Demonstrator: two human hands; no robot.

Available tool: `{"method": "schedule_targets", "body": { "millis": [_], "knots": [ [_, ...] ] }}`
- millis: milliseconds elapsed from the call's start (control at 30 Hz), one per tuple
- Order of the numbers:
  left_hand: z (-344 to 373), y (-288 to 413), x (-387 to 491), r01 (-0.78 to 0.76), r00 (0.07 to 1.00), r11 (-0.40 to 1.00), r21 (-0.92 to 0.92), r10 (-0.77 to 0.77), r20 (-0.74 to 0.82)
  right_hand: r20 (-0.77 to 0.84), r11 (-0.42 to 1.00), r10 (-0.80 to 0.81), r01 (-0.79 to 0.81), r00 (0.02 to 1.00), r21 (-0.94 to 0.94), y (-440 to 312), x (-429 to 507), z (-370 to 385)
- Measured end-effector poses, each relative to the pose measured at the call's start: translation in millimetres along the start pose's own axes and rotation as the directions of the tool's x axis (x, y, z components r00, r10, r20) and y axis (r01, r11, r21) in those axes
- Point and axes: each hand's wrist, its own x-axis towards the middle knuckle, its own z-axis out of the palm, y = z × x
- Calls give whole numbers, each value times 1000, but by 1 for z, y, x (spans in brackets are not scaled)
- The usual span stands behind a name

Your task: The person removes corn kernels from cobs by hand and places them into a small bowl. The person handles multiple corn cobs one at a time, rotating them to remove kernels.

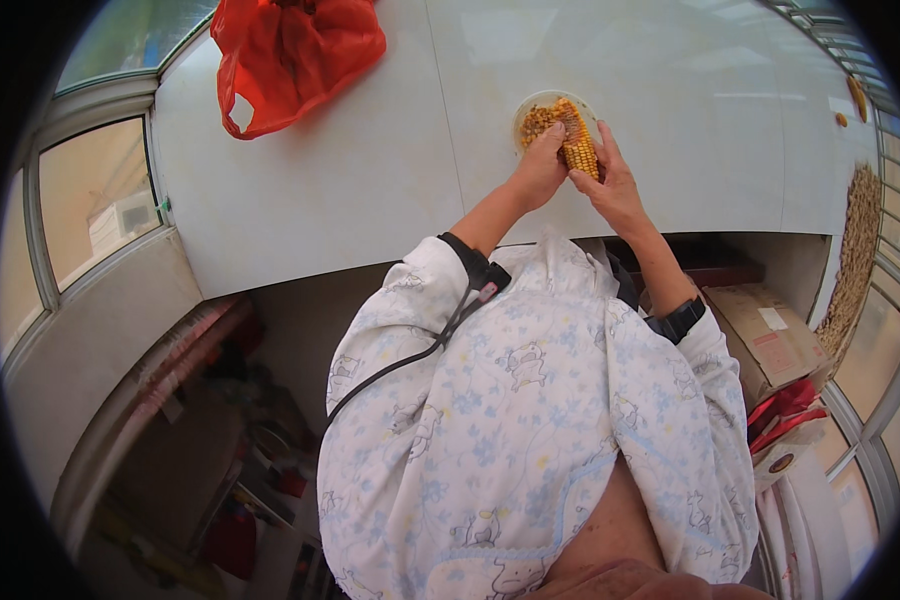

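An ear of yellow corn [581, 154] is held in my right hand [616, 187], tilted over a round, pale bowl [520, 112]. Part of the cob is bare of kernels. My left hand [541, 166] is at the ear's left side, its thumb against the upper part of the cob. Loose corn kernels [538, 121] lie in the bowl, just beyond the left fingertips. My hands partly hide the bowl's near side and the lower end of the ear.
A red plastic bag [292, 67] rests on the white tabletop [330, 187] at the upper left. Below the table's right end stands a cardboard box [769, 337]. Many small tan pieces [859, 240] lie along the right-hand ledge by the window bars. A black cable [390, 367] runs from my left wrist.
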Motion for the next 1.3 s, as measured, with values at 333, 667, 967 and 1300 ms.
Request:
{"method": "schedule_targets", "body": {
  "millis": [333, 667, 967, 1300],
  "knots": [
    [-6, 10, -11, -20, 997, 991, -134, 29, 70, 86, 919, 128, -151, 988, 364, -13, -7, -6],
    [-7, 0, -17, -167, 985, 985, -51, 169, 24, 177, 959, 125, -165, 976, 229, -14, -11, -2],
    [-8, -8, -13, -184, 983, 983, -22, 183, -30, 82, 986, 114, -123, 990, 113, -12, -7, 6],
    [-6, -13, -3, -111, 992, 994, 12, 112, -59, 44, 985, 120, -125, 992, 122, -2, 1, 5]
  ]
}}
